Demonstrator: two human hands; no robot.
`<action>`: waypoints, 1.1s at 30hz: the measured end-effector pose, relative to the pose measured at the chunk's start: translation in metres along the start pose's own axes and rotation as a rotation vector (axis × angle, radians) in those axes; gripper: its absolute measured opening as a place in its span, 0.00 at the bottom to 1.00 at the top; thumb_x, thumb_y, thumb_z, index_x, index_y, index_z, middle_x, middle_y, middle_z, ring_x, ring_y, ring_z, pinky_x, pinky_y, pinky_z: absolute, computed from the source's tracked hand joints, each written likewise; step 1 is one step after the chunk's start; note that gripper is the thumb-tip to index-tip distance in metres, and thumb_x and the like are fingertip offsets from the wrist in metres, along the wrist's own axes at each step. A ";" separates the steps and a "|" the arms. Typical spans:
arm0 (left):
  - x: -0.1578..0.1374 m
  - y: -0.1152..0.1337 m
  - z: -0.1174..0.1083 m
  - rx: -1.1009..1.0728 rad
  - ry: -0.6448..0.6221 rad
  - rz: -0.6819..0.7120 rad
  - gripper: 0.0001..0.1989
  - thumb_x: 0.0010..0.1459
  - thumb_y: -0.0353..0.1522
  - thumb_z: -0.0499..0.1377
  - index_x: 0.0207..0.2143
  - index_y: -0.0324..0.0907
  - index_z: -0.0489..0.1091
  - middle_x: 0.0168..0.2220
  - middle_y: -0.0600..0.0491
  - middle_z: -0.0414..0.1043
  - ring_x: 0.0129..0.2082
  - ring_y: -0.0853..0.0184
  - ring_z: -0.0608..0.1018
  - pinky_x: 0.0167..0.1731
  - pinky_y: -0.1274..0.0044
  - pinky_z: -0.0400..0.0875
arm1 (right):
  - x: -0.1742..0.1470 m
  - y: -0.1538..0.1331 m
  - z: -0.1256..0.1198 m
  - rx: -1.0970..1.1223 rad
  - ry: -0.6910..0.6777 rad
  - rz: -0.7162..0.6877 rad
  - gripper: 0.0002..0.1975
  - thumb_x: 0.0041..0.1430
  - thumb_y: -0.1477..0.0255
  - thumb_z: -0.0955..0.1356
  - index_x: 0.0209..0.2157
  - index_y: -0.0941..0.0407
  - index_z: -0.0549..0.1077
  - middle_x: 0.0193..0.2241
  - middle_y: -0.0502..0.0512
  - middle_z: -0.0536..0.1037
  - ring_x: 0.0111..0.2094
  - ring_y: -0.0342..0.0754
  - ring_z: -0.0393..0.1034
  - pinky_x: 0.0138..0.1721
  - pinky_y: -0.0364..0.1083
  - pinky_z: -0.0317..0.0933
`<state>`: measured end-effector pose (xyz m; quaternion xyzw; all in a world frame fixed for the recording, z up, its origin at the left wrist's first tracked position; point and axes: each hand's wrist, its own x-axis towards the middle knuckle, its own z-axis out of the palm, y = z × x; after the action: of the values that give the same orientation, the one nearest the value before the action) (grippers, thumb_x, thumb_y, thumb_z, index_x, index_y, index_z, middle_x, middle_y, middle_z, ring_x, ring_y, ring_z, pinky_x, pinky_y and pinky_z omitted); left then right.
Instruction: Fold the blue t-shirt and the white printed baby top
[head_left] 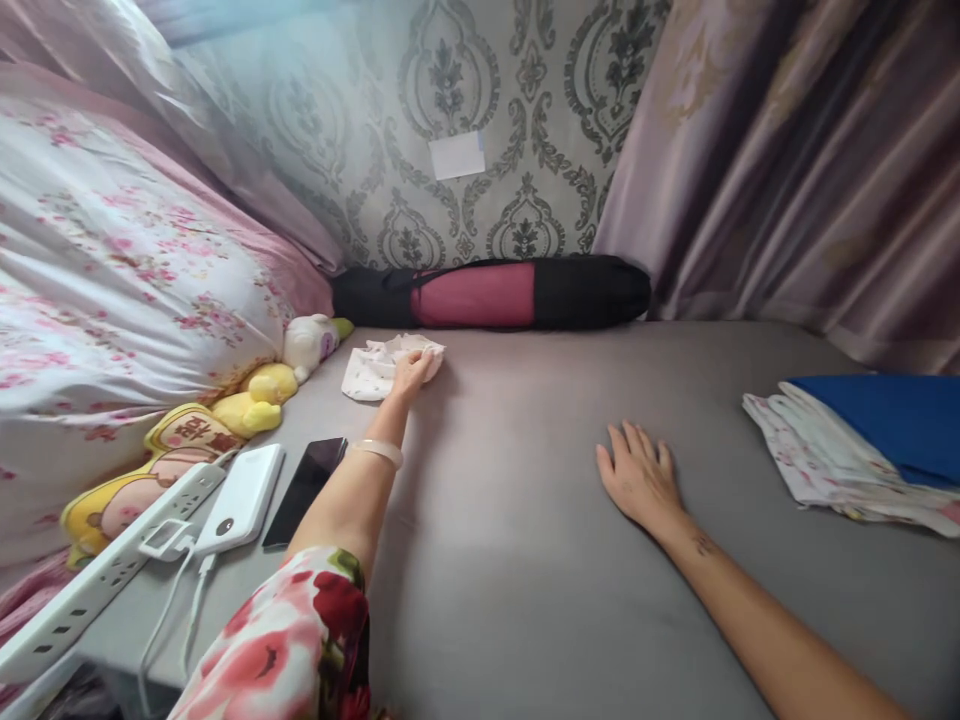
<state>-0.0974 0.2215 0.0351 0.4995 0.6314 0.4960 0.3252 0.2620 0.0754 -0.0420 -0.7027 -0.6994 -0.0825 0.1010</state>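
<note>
Patterned grey wall (525, 130), with a grey sheet (510, 480) spread before it. Left hand (411, 372): grip was closed on the right part of a crumpled white cloth (367, 375), which lay near the sheet's far left corner. Right hand (641, 478): lay palm down, grip open, fingers spread on the sheet. Black-and-red bag (480, 295): lay along the far edge. Folded fabrics (832, 455): lay by the right edge. Black phone (304, 490), white power bank (244, 490): lay toward the left edge.
</note>
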 end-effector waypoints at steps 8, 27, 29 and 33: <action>-0.056 0.024 0.100 -0.239 -0.457 -0.120 0.09 0.55 0.36 0.58 0.29 0.39 0.71 0.27 0.53 0.71 0.28 0.69 0.73 0.27 0.79 0.65 | -0.001 0.005 0.003 0.171 0.045 -0.022 0.25 0.67 0.64 0.55 0.58 0.61 0.65 0.60 0.69 0.65 0.62 0.61 0.56 0.61 0.65 0.46; -0.151 0.057 0.123 -0.087 -1.124 -0.045 0.29 0.45 0.37 0.69 0.50 0.43 0.66 0.30 0.56 0.72 0.28 0.71 0.73 0.28 0.80 0.65 | 0.005 0.009 -0.021 0.853 0.345 0.159 0.11 0.61 0.65 0.60 0.38 0.55 0.71 0.37 0.59 0.80 0.39 0.52 0.74 0.43 0.50 0.67; -0.151 0.054 0.118 0.009 -1.129 0.051 0.31 0.44 0.36 0.69 0.51 0.44 0.65 0.29 0.58 0.70 0.26 0.72 0.71 0.27 0.80 0.63 | 0.007 0.009 -0.024 0.870 0.375 0.200 0.11 0.60 0.65 0.61 0.37 0.55 0.71 0.36 0.60 0.80 0.38 0.52 0.74 0.43 0.50 0.67; -0.152 0.051 0.116 0.059 -1.069 0.160 0.25 0.49 0.36 0.65 0.50 0.45 0.65 0.27 0.60 0.66 0.25 0.73 0.68 0.25 0.81 0.61 | 0.008 0.011 -0.028 0.955 0.398 0.251 0.11 0.59 0.64 0.62 0.36 0.56 0.72 0.36 0.60 0.80 0.38 0.52 0.74 0.43 0.50 0.67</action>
<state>0.0670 0.1123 0.0365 0.7376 0.3516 0.1782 0.5482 0.2735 0.0757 -0.0129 -0.6277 -0.5368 0.1258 0.5496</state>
